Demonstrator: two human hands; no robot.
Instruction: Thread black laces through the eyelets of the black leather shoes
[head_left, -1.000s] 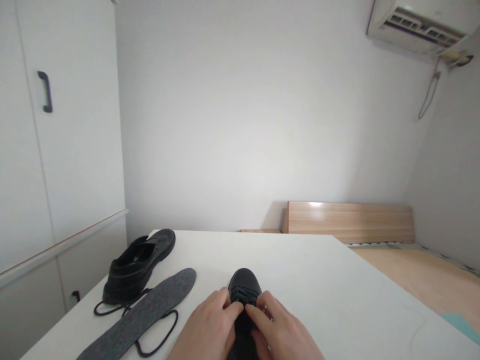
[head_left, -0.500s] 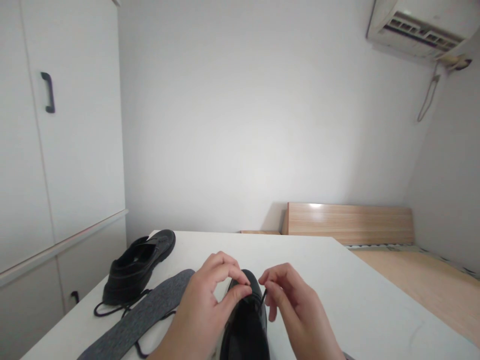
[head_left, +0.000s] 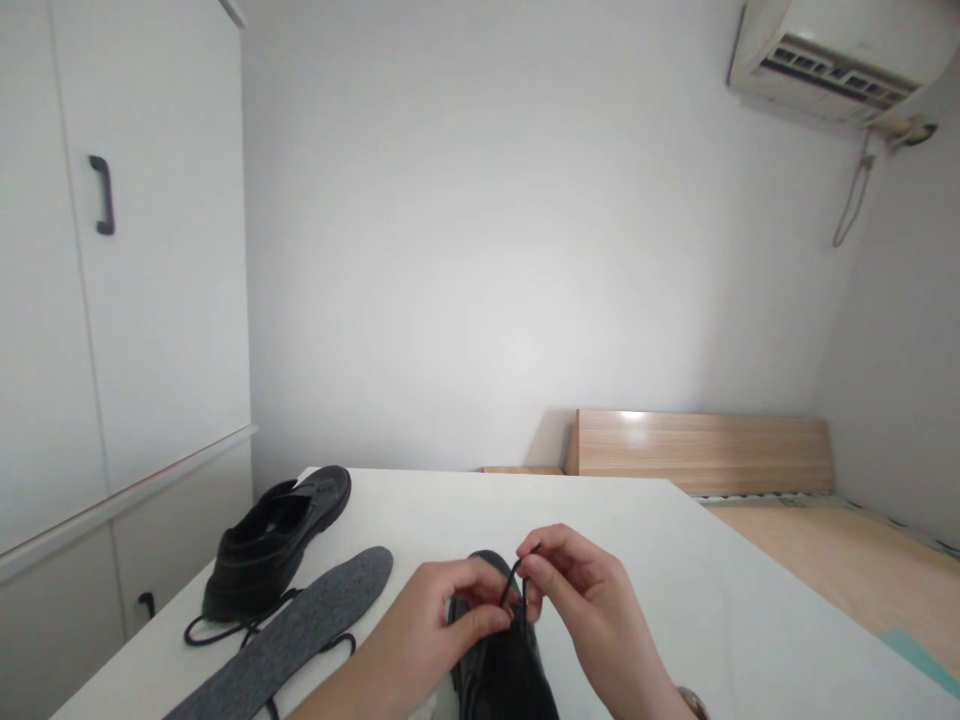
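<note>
Resting on the desk [head_left: 750, 630], the near black shoe [head_left: 514, 675] is lying beneath and between the hands with its toe pointing away, while the left hand [head_left: 446, 615] and, slightly higher, the right hand [head_left: 585, 590] are each pinching the black lace [head_left: 508, 582] above it, thumbs and forefingers nearly meeting. Looking light, limp and perhaps a little slippery, the lace is probably calling for a fingertip hold near its end. Farther left, a grey insole [head_left: 300, 630] is lying flat, and a second black shoe [head_left: 259, 560] is sitting beyond it.
</note>
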